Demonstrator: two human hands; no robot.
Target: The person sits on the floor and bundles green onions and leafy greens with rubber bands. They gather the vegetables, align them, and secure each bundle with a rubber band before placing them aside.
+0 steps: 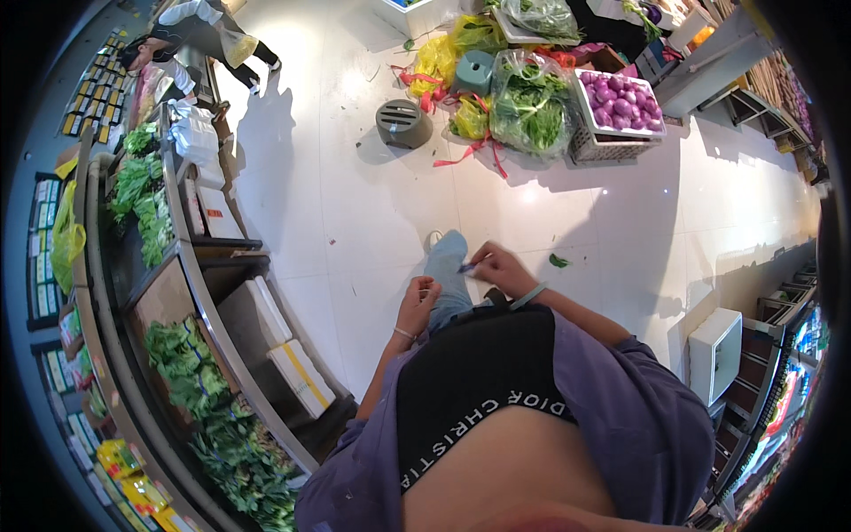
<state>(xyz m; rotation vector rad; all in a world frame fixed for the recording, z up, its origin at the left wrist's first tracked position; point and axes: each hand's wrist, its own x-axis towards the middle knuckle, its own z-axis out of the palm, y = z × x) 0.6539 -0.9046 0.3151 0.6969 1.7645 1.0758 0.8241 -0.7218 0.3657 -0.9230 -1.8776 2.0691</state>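
My right hand [495, 267] is raised in front of my waist, its fingers closed on a small dark blue item [467, 268] too small to name. To its left, my left hand [419, 300] hangs with curled fingers over my light blue jeans [447, 272]; whether its fingertips pinch anything is unclear. The two hands are apart. Beyond them on the tiled floor stand a dark round stool [403, 124], a clear plastic bag of leafy greens [532, 106], and a white foam box of purple onions [619, 101] on a woven crate.
A shelf with leafy vegetables [193, 372] runs along my left, foam boxes [302, 379] beneath it. Another person [199, 33] with a bag stands at its far end. A white foam box [715, 356] lies at right beside racks. A loose green leaf [559, 261] is on the floor.
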